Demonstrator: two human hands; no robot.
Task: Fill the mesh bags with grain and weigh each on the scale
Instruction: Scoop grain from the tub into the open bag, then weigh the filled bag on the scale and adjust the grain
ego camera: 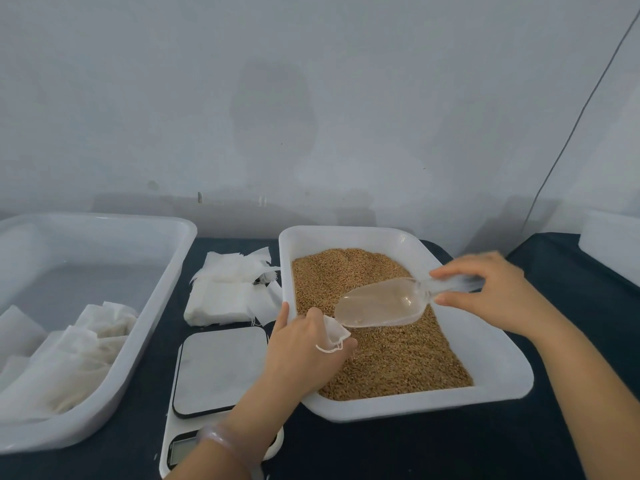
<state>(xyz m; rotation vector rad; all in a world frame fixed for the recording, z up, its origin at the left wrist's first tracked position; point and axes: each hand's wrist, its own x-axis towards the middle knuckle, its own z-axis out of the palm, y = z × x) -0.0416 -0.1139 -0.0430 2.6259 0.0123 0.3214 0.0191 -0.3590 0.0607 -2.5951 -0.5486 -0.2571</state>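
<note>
2 white trays first. Biggest is the storage tray (104,237), well left of the grain tray (502,368), holding white bags (86,341) that look filled, so I judge it's the done pile. Grain tray carries the grain (398,362) in a wide shallow bed, easy to scoop.

Scale (218,368) sits just left of the grain tray, platform bare, close so a full bag goes straight over. Empty bags (225,292) are stacked left of the grain tray's far corner, behind the scale.

Clear scoop (381,303) hangs over the grain, looks empty, lip aimed at 1 mesh bag (334,332). My right hand (498,289) pinches the scoop handle, thumb under, fingers on top. My left hand (304,344) is over the grain tray's left edge, fingers curled round the mesh bag, drawstring loop dangling; held over grain so spills fall back in. Can't tell if the mouth is open. Bracelet (225,441) on that wrist.

Dark cloth (381,452) covers the table under the grain tray; plain pale wall (311,98) behind it, thin cable (571,133) running down on the right.
</note>
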